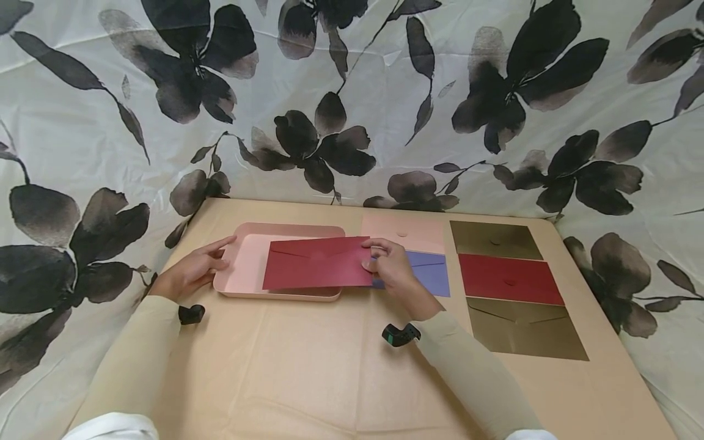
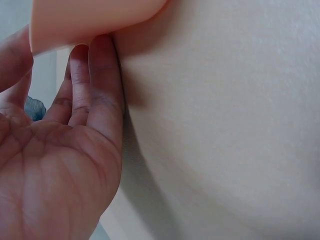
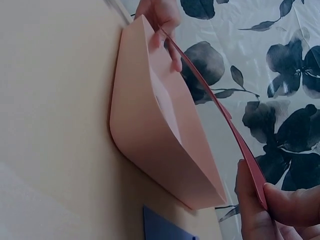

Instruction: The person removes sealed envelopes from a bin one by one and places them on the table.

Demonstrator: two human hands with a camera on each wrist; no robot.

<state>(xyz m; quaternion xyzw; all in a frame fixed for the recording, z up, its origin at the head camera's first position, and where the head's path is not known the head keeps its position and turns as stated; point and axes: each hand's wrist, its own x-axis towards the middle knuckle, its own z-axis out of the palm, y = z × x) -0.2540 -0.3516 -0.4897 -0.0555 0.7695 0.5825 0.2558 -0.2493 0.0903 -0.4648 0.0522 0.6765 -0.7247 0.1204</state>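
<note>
A pink tray point(image 1: 277, 229) lies on the table, and my left hand point(image 1: 192, 269) is at its left end. The thumb reaches over the rim, while the other fingers point(image 2: 102, 85) lie against the outside of the tray wall point(image 2: 90, 22). My right hand point(image 1: 393, 266) pinches the right end of a red envelope point(image 1: 319, 263) between thumb and fingers. This envelope is held above the tray, covering much of its inside in the head view. Seen from the right wrist, the envelope point(image 3: 215, 102) appears edge-on, slightly bowed, over the tray's open top.
Partly behind the right hand lies a blue envelope point(image 1: 431, 272), with a pale pink envelope point(image 1: 418, 229) beyond it. To the right, a gold envelope point(image 1: 495, 238), another red envelope point(image 1: 511, 281) and a second gold envelope point(image 1: 528, 333) form a column. Floral cloth point(image 1: 396, 159) hangs behind the table.
</note>
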